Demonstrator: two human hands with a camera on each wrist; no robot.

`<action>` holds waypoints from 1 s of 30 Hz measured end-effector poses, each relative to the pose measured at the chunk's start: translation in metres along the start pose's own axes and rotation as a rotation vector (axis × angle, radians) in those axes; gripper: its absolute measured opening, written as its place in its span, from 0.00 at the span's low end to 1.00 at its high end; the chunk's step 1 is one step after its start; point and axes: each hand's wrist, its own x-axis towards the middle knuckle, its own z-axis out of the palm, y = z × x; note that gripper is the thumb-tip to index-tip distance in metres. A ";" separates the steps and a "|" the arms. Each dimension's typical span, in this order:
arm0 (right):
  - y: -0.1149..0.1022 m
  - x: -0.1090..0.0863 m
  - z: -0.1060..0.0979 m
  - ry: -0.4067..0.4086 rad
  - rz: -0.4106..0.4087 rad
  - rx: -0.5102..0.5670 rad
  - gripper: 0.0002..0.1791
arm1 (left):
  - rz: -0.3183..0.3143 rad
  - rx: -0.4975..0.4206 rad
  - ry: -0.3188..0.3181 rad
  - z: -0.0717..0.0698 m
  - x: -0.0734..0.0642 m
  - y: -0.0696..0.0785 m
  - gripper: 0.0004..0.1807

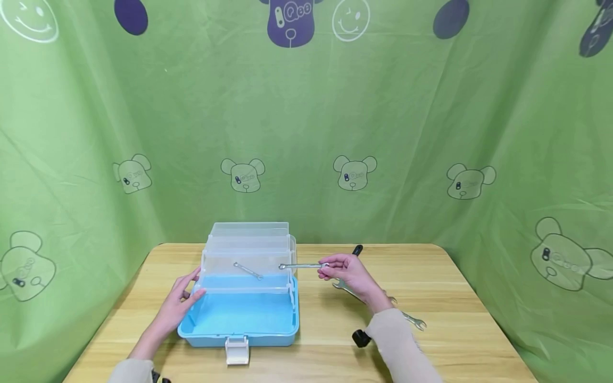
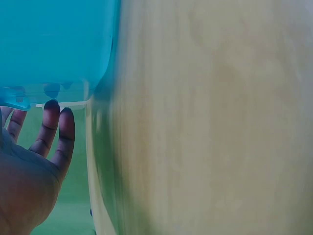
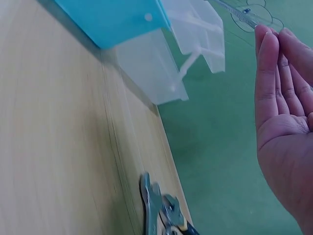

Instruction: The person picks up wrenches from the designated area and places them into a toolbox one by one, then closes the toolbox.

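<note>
A toolbox with a light-blue base [image 1: 239,340] stands with its translucent stepped trays [image 1: 217,263] raised. My left hand [image 1: 172,308] is at its left side, the thumb near the rim. In the left wrist view, the fairly straight fingers [image 2: 63,142] touch the box's wall. Between thumb and fingertips, my right hand [image 1: 349,274] pinches one end of a slim silver combination wrench [image 1: 301,266]. The wrench lies about level, its far end over the trays' right edge. Another small wrench [image 1: 247,271] lies in a tray.
Larger wrenches [image 1: 414,321] lie on the wooden table [image 1: 455,298] beneath and beside my right forearm. A black-handled tool [image 1: 357,249] is behind the right hand. The box's white latch [image 1: 237,351] hangs at its front. Green curtain [image 1: 306,117] encloses the table's back and sides.
</note>
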 end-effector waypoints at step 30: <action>0.001 0.039 0.067 0.026 0.049 -0.105 0.17 | -0.034 -0.008 -0.010 0.000 0.000 0.000 0.36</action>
